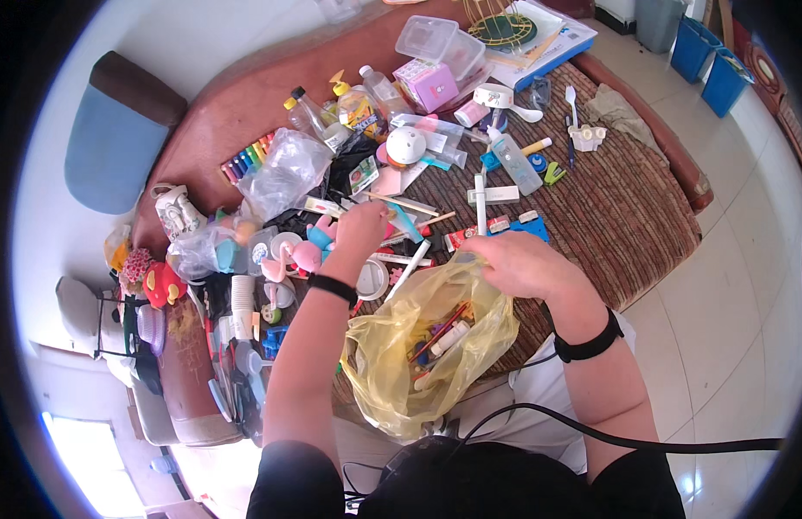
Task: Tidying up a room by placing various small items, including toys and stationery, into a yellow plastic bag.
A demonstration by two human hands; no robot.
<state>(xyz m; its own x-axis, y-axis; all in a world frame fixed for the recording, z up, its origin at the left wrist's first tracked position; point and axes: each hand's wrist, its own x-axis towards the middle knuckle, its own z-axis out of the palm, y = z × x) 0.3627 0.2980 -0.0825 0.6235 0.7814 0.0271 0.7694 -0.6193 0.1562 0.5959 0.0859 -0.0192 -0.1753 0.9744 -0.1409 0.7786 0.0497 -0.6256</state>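
My left hand [364, 227] is low over the heap of small things, its fingertips beside a pale blue tube [405, 222]. Whether it grips anything is hidden by the fingers. A pink and blue plush toy [308, 254] lies against that wrist. With my right hand [527, 263] I hold the rim of a yellow plastic bag [381, 383], which gapes toward me. Inside the bag are a red pencil [442, 331], a small white bottle [451, 338] and other small items. A white pen [481, 202] stands out just beyond my right fingers, and another white pen [409, 269] leans near the bag.
Beyond my hands are a clear pump bottle [514, 159], a yellow-capped pump bottle [360, 110], a pink box [427, 84] and a crumpled clear bag [287, 172]. Stacked paper cups [243, 305] stand at left. A black cable [634, 443] crosses at lower right.
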